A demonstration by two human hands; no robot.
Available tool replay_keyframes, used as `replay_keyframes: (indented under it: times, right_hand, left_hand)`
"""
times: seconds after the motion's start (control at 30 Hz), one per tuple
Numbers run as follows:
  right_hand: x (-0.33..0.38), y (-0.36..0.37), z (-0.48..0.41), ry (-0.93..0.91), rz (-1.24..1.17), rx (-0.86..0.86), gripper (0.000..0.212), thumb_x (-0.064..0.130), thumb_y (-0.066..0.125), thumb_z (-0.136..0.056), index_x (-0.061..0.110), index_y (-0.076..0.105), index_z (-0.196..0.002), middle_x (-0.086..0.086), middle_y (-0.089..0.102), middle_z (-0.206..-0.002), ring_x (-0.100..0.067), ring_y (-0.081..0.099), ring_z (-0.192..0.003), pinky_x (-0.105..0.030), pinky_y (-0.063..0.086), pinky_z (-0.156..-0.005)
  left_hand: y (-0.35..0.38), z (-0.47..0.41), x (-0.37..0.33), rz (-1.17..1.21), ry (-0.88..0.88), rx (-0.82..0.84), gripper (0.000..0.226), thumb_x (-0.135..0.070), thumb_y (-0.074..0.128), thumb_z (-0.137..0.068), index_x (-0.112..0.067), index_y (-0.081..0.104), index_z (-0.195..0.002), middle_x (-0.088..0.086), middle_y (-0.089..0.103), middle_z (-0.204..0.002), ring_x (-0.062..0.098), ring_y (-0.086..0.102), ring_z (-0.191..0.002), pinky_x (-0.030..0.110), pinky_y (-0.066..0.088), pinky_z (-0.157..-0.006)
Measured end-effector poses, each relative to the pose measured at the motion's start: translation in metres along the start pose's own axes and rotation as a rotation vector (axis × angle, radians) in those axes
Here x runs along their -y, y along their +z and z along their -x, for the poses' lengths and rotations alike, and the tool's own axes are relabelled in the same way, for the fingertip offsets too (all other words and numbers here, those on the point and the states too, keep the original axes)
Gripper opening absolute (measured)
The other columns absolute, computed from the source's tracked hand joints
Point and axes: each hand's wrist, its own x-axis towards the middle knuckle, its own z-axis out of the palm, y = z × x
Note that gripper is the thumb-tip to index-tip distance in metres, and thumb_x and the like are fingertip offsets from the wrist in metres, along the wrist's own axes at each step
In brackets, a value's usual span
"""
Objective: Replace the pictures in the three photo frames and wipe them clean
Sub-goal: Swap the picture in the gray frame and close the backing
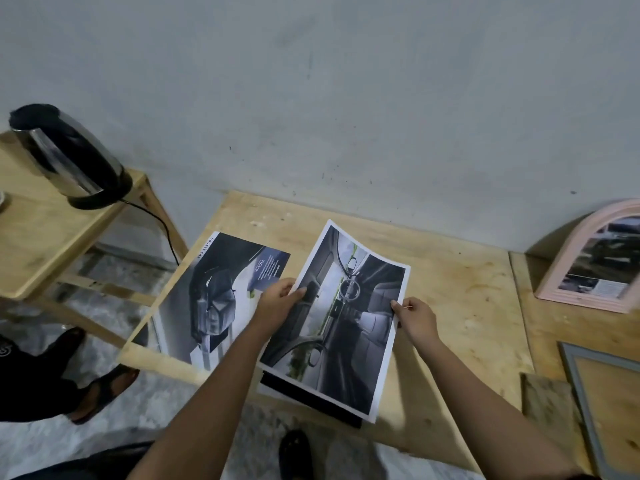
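Both hands hold a printed picture of a car interior [346,327] just above the wooden table [460,296]. My left hand [277,301] pinches its left edge, my right hand [414,315] its right edge. Under it lies another dark print [311,398], mostly hidden. A picture of a dark car [214,296] lies flat to the left, reaching the table's edge. A pink arched photo frame [568,271] with a picture inside leans against the wall at the right. A grey rectangular frame [575,386] lies at the lower right, showing bare wood inside.
A steel electric kettle [69,157] with a black cord stands on a lower wooden side table [41,244] at the left. A small mottled board [547,400] lies beside the grey frame. Another person's sandalled feet [100,389] stand on the floor at the left.
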Motion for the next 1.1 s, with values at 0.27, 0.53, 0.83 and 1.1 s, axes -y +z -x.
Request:
replay_keyframes:
  times: [0.27, 0.53, 0.83, 1.1]
  right_hand:
    - [-0.040, -0.082, -0.015, 0.042, -0.250, -0.071, 0.037, 0.020, 0.059, -0.088, 0.014, 0.037, -0.059, -0.010, 0.045, -0.060, -0.024, 0.044, -0.063, -0.033, 0.035, -0.064]
    - [-0.139, -0.237, -0.020, 0.011, -0.301, -0.090, 0.029, 0.021, 0.055, -0.091, 0.010, 0.044, -0.067, -0.008, 0.046, -0.061, -0.021, 0.044, -0.059, -0.032, 0.034, -0.060]
    - [-0.234, -0.364, -0.005, 0.236, -0.414, -0.158, 0.032, 0.032, 0.055, -0.093, 0.007, 0.055, -0.113, -0.011, 0.058, -0.109, -0.027, 0.056, -0.097, -0.041, 0.047, -0.085]
    - [-0.268, -0.454, 0.011, 0.166, -1.285, 0.061, 0.063, 0.069, 0.042, -0.080, 0.015, 0.058, -0.108, -0.013, 0.069, -0.102, -0.034, 0.062, -0.099, -0.049, 0.054, -0.077]
  left_hand:
    - [0.079, 0.019, -0.073, 0.047, 0.047, 0.205, 0.025, -0.005, 0.048, -0.095, -0.019, 0.053, -0.115, 0.000, 0.065, -0.103, 0.012, 0.064, -0.081, 0.021, 0.054, -0.070]
    - [0.239, 0.065, -0.115, 0.158, 0.063, 0.247, 0.032, 0.003, 0.054, -0.090, -0.018, 0.044, -0.113, 0.004, 0.070, -0.091, 0.019, 0.067, -0.069, 0.036, 0.056, -0.069]
    - [0.404, 0.118, -0.175, -0.108, 0.429, 0.222, 0.037, 0.002, 0.055, -0.085, -0.034, 0.051, -0.089, -0.002, 0.067, -0.102, 0.011, 0.062, -0.092, 0.018, 0.048, -0.072]
    - [0.487, 0.151, -0.188, -0.723, 0.971, 0.321, 0.022, -0.032, 0.045, -0.095, -0.024, 0.050, -0.115, 0.001, 0.066, -0.106, 0.020, 0.062, -0.092, 0.026, 0.045, -0.069]
